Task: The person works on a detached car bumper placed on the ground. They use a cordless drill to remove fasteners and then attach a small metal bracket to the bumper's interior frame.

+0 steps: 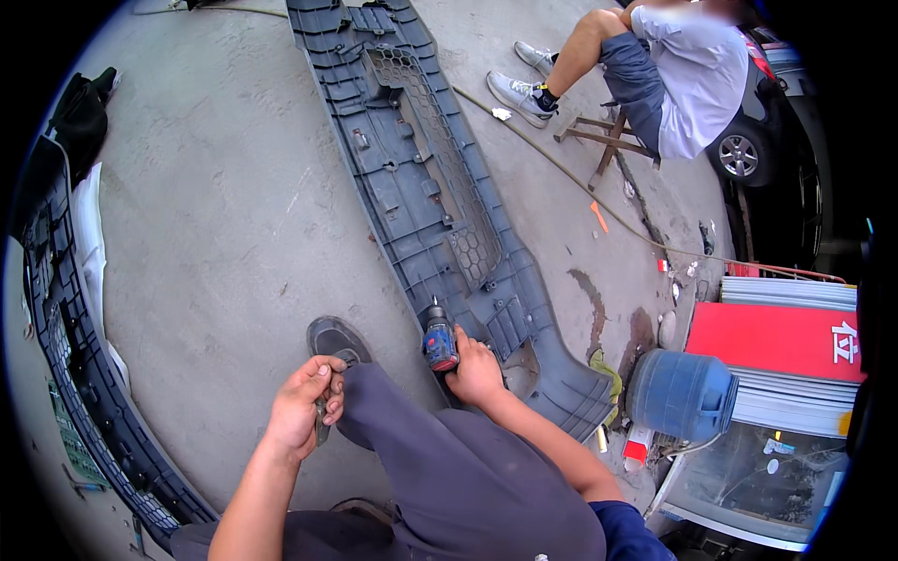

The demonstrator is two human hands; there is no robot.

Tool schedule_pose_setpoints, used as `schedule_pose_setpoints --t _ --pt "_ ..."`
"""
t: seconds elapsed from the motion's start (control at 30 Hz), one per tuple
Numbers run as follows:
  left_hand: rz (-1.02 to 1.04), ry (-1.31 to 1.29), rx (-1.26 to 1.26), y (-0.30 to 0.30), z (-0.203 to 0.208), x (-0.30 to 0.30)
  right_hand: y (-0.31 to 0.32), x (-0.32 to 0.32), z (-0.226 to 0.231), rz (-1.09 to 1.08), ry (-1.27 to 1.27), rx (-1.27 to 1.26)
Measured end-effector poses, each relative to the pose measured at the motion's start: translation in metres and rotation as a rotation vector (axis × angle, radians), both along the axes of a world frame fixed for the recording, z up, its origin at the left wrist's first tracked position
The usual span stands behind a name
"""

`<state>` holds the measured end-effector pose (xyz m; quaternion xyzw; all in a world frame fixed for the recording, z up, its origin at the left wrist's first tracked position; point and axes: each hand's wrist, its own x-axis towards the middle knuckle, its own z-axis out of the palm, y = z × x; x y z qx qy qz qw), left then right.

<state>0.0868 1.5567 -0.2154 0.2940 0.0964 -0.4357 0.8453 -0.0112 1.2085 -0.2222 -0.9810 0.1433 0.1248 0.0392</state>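
Observation:
My right hand [479, 372] is wrapped round a blue cordless drill [440, 344], its bit pointing away from me. The drill is over the near edge of a long dark grey plastic car bumper [393, 201], which lies with its ribbed inner side up. Over my shoe, my left hand [301, 407] is closed with thumb and fingers pinched together. A small dark greenish-grey piece [323, 432] shows below its fingers; its kind is hidden.
Another bumper [75, 360] curves along the left. At the upper right a person [692, 84] sits on a wooden stool [613, 140], near a parked car. A hose [580, 182] crosses the concrete. Closer on the right stand a blue water jug [681, 395] and a red panel [767, 338].

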Motion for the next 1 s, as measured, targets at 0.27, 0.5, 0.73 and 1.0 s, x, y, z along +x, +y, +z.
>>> schedule_pose_setpoints --t 0.27,0.5,0.73,1.0 --pt "0.001 -0.031 0.024 0.009 0.01 0.008 0.002 -0.017 0.06 -0.394 -0.142 0.3" --pt "-0.005 -0.048 -0.008 0.004 0.016 0.008 -0.048 -0.086 0.146 -0.735 -0.146 0.64" --pt "-0.035 -0.072 0.014 0.006 0.006 0.002 -0.04 -0.089 0.117 -0.839 -0.102 0.676" --pt "-0.031 -0.104 0.056 0.011 0.013 0.005 -0.041 -0.08 0.11 -0.825 -0.091 0.658"
